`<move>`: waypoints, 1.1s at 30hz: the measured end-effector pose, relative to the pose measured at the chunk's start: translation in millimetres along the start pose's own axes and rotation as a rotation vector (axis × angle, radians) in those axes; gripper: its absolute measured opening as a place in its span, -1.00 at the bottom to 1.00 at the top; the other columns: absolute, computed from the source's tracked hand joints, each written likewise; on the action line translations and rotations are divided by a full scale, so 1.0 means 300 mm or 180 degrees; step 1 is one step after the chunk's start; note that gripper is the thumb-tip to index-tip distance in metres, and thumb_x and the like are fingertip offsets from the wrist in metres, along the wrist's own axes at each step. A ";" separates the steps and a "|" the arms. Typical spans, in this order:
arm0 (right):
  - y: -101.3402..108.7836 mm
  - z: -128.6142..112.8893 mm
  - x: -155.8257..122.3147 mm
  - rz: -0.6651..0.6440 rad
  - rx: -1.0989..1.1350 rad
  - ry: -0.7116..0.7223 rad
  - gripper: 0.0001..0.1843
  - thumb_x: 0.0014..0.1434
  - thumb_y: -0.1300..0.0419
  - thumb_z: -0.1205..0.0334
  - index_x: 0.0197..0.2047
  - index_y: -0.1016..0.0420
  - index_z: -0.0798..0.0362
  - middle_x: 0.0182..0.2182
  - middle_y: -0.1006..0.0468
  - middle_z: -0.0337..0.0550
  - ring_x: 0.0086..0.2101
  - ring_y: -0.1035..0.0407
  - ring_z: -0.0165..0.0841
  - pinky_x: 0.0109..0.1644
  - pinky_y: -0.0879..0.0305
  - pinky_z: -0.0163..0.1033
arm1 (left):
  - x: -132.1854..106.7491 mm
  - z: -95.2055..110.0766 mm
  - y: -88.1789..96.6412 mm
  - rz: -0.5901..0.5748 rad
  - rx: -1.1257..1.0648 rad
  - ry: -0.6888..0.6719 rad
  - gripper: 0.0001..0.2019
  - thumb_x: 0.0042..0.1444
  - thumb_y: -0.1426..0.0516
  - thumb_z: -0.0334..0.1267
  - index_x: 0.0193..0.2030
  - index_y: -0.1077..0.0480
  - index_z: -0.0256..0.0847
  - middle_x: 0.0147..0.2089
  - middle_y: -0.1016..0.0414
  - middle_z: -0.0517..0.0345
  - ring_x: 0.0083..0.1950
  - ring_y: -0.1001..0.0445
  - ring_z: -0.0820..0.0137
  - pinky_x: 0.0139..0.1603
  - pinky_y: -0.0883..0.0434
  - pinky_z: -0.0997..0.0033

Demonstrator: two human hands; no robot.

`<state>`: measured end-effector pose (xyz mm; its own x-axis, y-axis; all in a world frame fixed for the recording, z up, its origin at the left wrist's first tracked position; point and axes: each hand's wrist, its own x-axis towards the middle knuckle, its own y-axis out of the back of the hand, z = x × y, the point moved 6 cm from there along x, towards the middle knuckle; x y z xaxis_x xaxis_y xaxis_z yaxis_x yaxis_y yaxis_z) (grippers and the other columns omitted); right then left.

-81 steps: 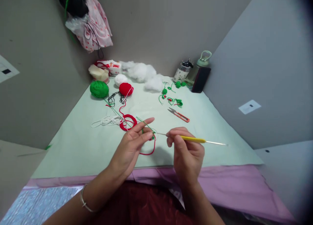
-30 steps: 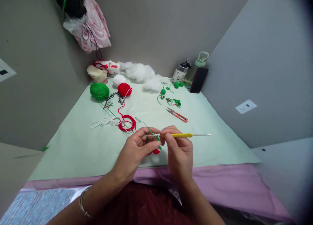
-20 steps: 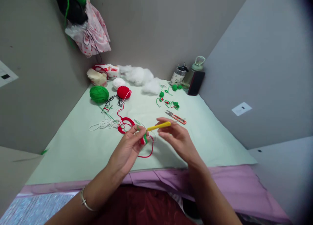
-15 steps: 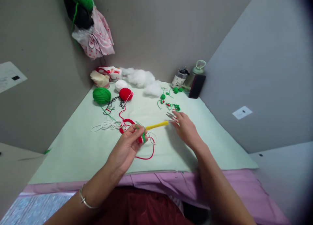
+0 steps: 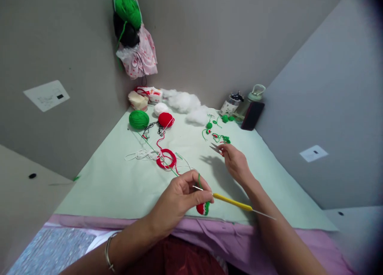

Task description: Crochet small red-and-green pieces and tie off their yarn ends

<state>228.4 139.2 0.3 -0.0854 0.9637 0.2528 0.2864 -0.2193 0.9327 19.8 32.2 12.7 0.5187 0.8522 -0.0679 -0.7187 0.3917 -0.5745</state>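
My left hand (image 5: 182,197) pinches a crochet hook (image 5: 233,202) with a yellow handle, its tip pointing left and its thin rear shaft out to the right. A small red, white and green crocheted piece (image 5: 203,208) hangs below the same fingers. Green yarn loops over the index finger. My right hand (image 5: 235,159) is closed around the handles of small scissors (image 5: 216,148), whose blades point left above the table. Beyond the left hand lie a red yarn ring (image 5: 166,159) and a loose white yarn tangle (image 5: 143,155).
Green (image 5: 139,119), red (image 5: 166,119) and white yarn balls (image 5: 160,109) stand at the back left. White stuffing (image 5: 185,103) lies along the wall. Small green crocheted pieces (image 5: 226,139) lie beyond the scissors. A phone (image 5: 253,115) leans by a bottle (image 5: 257,92) at back right.
My left hand has moved right and nearer to me with the hook and crocheted piece; the hook now slants down to the right. My right hand has lifted the scissors. The view has shifted.
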 end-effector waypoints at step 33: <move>0.045 -0.291 -0.125 -0.0395 0.1952 0.1159 -0.24 0.19 -0.35 -0.02 0.38 -0.21 -0.11 0.01 -0.54 -0.03 -0.02 -0.47 -0.19 0.06 -0.43 -0.08 | 0.014 0.029 0.099 0.0751 -0.0601 -0.0213 -0.83 0.11 -0.32 -0.28 -0.33 -0.40 -0.23 -0.39 -0.46 0.23 -0.36 -0.33 0.53 -0.25 -0.28 0.55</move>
<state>152.0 87.0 25.8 -0.4339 0.8408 0.3238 0.7286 0.1162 0.6750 -3.3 50.4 2.4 0.3115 0.9354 -0.1672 -0.7138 0.1142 -0.6910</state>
